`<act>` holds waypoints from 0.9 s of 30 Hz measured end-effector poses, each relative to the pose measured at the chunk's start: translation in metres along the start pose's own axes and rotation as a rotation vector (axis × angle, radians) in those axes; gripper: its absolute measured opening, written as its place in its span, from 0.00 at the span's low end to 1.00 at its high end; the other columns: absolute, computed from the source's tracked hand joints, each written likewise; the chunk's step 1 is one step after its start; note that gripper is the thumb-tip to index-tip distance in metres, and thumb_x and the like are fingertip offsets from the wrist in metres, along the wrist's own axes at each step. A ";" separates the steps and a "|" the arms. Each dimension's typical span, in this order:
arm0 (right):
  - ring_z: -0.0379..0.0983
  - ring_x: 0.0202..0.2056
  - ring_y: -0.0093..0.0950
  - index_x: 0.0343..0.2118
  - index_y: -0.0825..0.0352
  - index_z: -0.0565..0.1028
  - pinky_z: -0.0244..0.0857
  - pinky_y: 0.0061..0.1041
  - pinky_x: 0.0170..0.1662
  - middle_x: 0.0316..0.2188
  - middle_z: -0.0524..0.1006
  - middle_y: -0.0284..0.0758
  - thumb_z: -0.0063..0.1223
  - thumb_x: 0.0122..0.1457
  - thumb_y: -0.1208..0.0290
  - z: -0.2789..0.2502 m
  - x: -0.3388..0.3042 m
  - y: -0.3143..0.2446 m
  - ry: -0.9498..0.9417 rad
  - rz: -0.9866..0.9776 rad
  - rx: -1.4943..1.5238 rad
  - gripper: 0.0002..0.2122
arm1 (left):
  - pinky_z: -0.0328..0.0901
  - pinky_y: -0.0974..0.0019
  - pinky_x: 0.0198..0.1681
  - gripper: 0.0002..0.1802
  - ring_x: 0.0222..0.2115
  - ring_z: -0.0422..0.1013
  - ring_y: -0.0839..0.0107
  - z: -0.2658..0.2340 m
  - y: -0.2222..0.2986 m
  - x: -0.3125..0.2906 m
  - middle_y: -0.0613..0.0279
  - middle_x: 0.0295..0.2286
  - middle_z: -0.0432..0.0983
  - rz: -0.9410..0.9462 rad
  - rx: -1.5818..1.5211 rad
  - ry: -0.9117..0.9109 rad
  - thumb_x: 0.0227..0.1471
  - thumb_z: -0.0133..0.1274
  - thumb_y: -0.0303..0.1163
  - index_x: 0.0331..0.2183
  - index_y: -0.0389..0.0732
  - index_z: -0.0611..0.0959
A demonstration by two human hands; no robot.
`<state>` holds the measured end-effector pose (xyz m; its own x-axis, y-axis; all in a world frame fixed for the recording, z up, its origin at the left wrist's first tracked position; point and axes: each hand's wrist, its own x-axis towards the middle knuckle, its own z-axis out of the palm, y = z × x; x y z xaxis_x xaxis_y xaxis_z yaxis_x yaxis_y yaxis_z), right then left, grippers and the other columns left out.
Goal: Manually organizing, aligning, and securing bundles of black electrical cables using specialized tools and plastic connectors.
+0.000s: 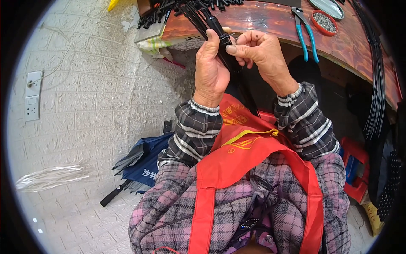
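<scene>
Near the table's front edge, my left hand (211, 70) is closed round a black umbrella frame (215, 25) with a bundle of thin ribs and a thick dark collar. The ribs point up over the table, and a dark shaft runs down towards my lap. Beside the collar, my right hand (268, 55) pinches thumb against fingers. A thin, shiny bit shows at those fingertips, too small to name. Part of the collar is hidden behind the fingers.
Pliers with blue handles (301, 31) lie over the table edge (264, 36). Nearby are a red dish (314, 21) of small metal parts and black plastic pieces (154, 19). Thin black rods (376, 84) hang at the right. A navy umbrella (146, 158) rests by the wall.
</scene>
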<state>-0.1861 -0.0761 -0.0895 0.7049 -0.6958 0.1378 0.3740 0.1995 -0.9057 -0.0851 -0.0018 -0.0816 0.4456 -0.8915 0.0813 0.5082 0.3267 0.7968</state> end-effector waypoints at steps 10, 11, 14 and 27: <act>0.63 0.14 0.14 0.23 0.68 0.70 0.53 0.09 0.15 0.14 0.69 0.27 0.59 0.43 0.70 -0.002 0.002 -0.001 0.017 -0.029 -0.043 0.10 | 0.62 0.73 0.25 0.19 0.21 0.65 0.75 0.005 0.001 0.001 0.64 0.21 0.69 0.001 0.003 0.035 0.52 0.41 0.44 0.32 0.35 0.73; 0.63 0.14 0.14 0.23 0.68 0.70 0.53 0.09 0.15 0.14 0.69 0.27 0.59 0.43 0.70 -0.003 0.003 0.000 -0.007 -0.028 -0.034 0.10 | 0.62 0.73 0.25 0.19 0.21 0.65 0.75 0.005 0.001 0.001 0.64 0.21 0.69 0.001 0.004 0.038 0.52 0.41 0.44 0.32 0.35 0.73; 0.64 0.14 0.14 0.24 0.68 0.70 0.53 0.09 0.15 0.14 0.69 0.27 0.59 0.43 0.70 -0.006 0.007 0.001 -0.048 -0.010 -0.054 0.10 | 0.62 0.72 0.23 0.20 0.20 0.66 0.75 0.003 0.001 0.002 0.63 0.21 0.69 -0.008 0.008 0.003 0.52 0.40 0.44 0.32 0.35 0.72; 0.63 0.15 0.17 0.25 0.75 0.74 0.55 0.14 0.17 0.38 0.67 0.32 0.55 0.45 0.75 -0.015 0.007 -0.013 -0.299 -0.031 0.010 0.08 | 0.67 0.71 0.28 0.22 0.25 0.70 0.69 0.011 0.015 -0.010 0.59 0.28 0.70 -0.123 0.115 -0.062 0.53 0.36 0.45 0.36 0.34 0.69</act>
<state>-0.1951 -0.0935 -0.0824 0.8389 -0.4678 0.2784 0.4027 0.1891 -0.8956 -0.0900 0.0085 -0.0642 0.3369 -0.9414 0.0133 0.4669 0.1794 0.8659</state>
